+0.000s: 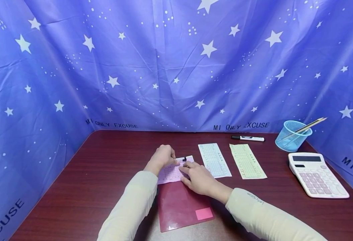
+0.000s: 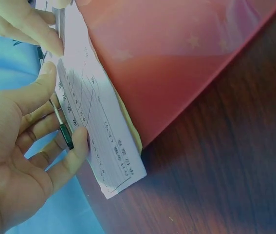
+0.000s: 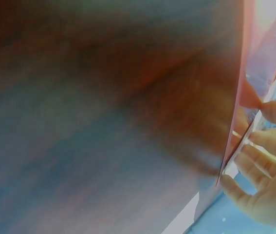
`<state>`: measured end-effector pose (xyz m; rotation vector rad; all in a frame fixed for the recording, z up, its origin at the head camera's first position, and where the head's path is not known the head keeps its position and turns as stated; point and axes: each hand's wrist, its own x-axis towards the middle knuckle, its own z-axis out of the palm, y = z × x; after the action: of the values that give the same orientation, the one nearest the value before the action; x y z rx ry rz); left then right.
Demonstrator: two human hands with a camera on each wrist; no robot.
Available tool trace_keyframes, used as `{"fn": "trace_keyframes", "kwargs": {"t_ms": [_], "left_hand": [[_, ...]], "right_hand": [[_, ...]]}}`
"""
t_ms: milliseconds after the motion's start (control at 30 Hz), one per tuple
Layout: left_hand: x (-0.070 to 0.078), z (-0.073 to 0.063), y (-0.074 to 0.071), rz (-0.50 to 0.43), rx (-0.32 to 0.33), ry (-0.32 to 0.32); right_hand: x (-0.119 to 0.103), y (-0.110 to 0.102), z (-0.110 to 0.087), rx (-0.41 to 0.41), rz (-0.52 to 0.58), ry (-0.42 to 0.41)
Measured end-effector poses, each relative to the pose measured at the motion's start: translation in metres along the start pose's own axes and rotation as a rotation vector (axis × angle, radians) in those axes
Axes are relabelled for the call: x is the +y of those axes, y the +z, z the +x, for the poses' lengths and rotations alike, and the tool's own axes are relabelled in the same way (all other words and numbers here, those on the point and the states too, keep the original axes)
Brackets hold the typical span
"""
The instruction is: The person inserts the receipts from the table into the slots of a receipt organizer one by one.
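Observation:
A pink printed form (image 1: 168, 173) lies across the top of a translucent red folder (image 1: 182, 201). A metal clip with a dark tip (image 2: 65, 134) runs along the folder's top edge. My left hand (image 1: 163, 156) grips the clip at that edge, thumb in front and fingers curled behind; in the left wrist view the hand (image 2: 18, 156) also touches the form's edge. My right hand (image 1: 201, 178) rests its extended fingers on the form's right side, beside a black clip part (image 1: 185, 159). In the right wrist view its fingertips (image 3: 252, 139) meet the folder's edge.
Right of the folder lie a white form (image 1: 215, 160) and a yellow form (image 1: 248, 161). Behind them is a black-and-white marker (image 1: 247, 138). A blue mesh pen cup (image 1: 291, 137) and a calculator (image 1: 317, 175) stand at the right. A starry blue curtain (image 1: 164, 67) encloses the table.

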<state>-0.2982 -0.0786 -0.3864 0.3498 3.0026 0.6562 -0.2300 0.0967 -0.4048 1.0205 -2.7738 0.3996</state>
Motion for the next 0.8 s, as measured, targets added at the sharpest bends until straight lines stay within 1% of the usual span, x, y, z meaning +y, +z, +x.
{"fn": "trace_keyframes", "kwargs": {"t_ms": [200,400,633,800], "left_hand": [[-0.001,0.0,0.0,-0.003,-0.005,-0.008],[-0.001,-0.001,0.001,0.0,-0.005,-0.01],[-0.001,-0.001,0.003,0.023,-0.017,-0.023],[-0.002,-0.001,0.005,0.018,0.001,-0.01]], "right_hand": [[0.008,-0.005,0.002,-0.033,0.063,-0.038],[0.015,-0.006,0.004,-0.034,0.055,-0.079],[0.015,-0.006,0.004,-0.053,0.066,-0.069],[0.016,-0.005,0.003,-0.037,0.075,-0.069]]}}
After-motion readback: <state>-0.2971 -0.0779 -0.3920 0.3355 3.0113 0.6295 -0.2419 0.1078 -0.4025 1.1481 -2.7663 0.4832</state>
